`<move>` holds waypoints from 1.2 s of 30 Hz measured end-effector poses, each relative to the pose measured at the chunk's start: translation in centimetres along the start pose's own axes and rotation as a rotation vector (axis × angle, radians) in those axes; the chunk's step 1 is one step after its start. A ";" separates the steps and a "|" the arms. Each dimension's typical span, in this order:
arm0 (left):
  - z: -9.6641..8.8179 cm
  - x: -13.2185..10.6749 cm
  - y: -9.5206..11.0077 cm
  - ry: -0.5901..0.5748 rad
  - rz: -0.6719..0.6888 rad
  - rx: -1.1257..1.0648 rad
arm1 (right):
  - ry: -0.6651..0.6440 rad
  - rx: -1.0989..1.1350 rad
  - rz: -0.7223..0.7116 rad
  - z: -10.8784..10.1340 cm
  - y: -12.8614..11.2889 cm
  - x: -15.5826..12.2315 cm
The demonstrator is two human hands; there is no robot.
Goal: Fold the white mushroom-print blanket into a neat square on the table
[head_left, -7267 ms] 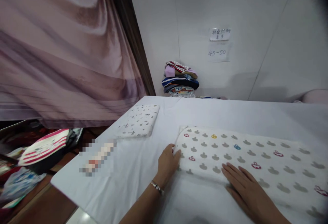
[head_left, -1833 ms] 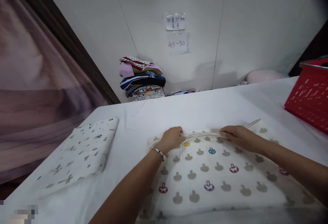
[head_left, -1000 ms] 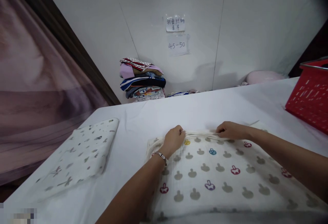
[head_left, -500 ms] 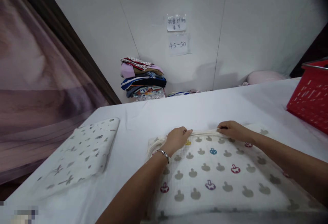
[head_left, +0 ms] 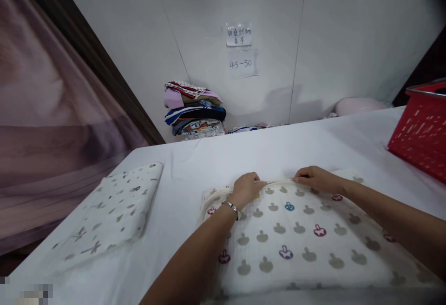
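A white cloth printed with grey and coloured mushroom shapes lies folded in layers in front of me. At its far edge, my left hand pinches the layered hem, a metal bracelet on its wrist. A short way to the right, my right hand also has its fingers closed on that edge. The hem between the two hands is fairly straight, while left of my left hand it curves round toward me. My fingertips are partly hidden behind the fold.
Another folded white cloth with small prints lies on the left of the white table. A red basket stands at the right. Beyond the far edge are a stack of folded fabrics and a pink bundle. A curtain hangs at left.
My left hand has slid a little to the right along the hem, closer to my right hand. My right hand stays nearly in place, and the cloth lies almost the same.
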State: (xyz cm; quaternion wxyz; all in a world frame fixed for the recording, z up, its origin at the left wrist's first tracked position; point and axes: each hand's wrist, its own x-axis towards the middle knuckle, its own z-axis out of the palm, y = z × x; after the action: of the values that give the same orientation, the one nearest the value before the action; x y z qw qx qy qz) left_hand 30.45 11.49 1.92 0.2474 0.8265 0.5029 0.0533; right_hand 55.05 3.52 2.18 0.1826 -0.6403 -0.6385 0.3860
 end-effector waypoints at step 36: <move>0.4 1.6 0.8 -0.103 0.000 -0.273 | 0.128 -0.062 -0.011 0.9 -1.5 -0.3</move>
State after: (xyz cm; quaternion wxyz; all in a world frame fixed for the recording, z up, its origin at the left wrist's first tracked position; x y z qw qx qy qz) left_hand 31.97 12.40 1.70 0.3831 0.7868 0.4774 0.0787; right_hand 53.45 3.22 2.76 0.2052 -0.6657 -0.6406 0.3232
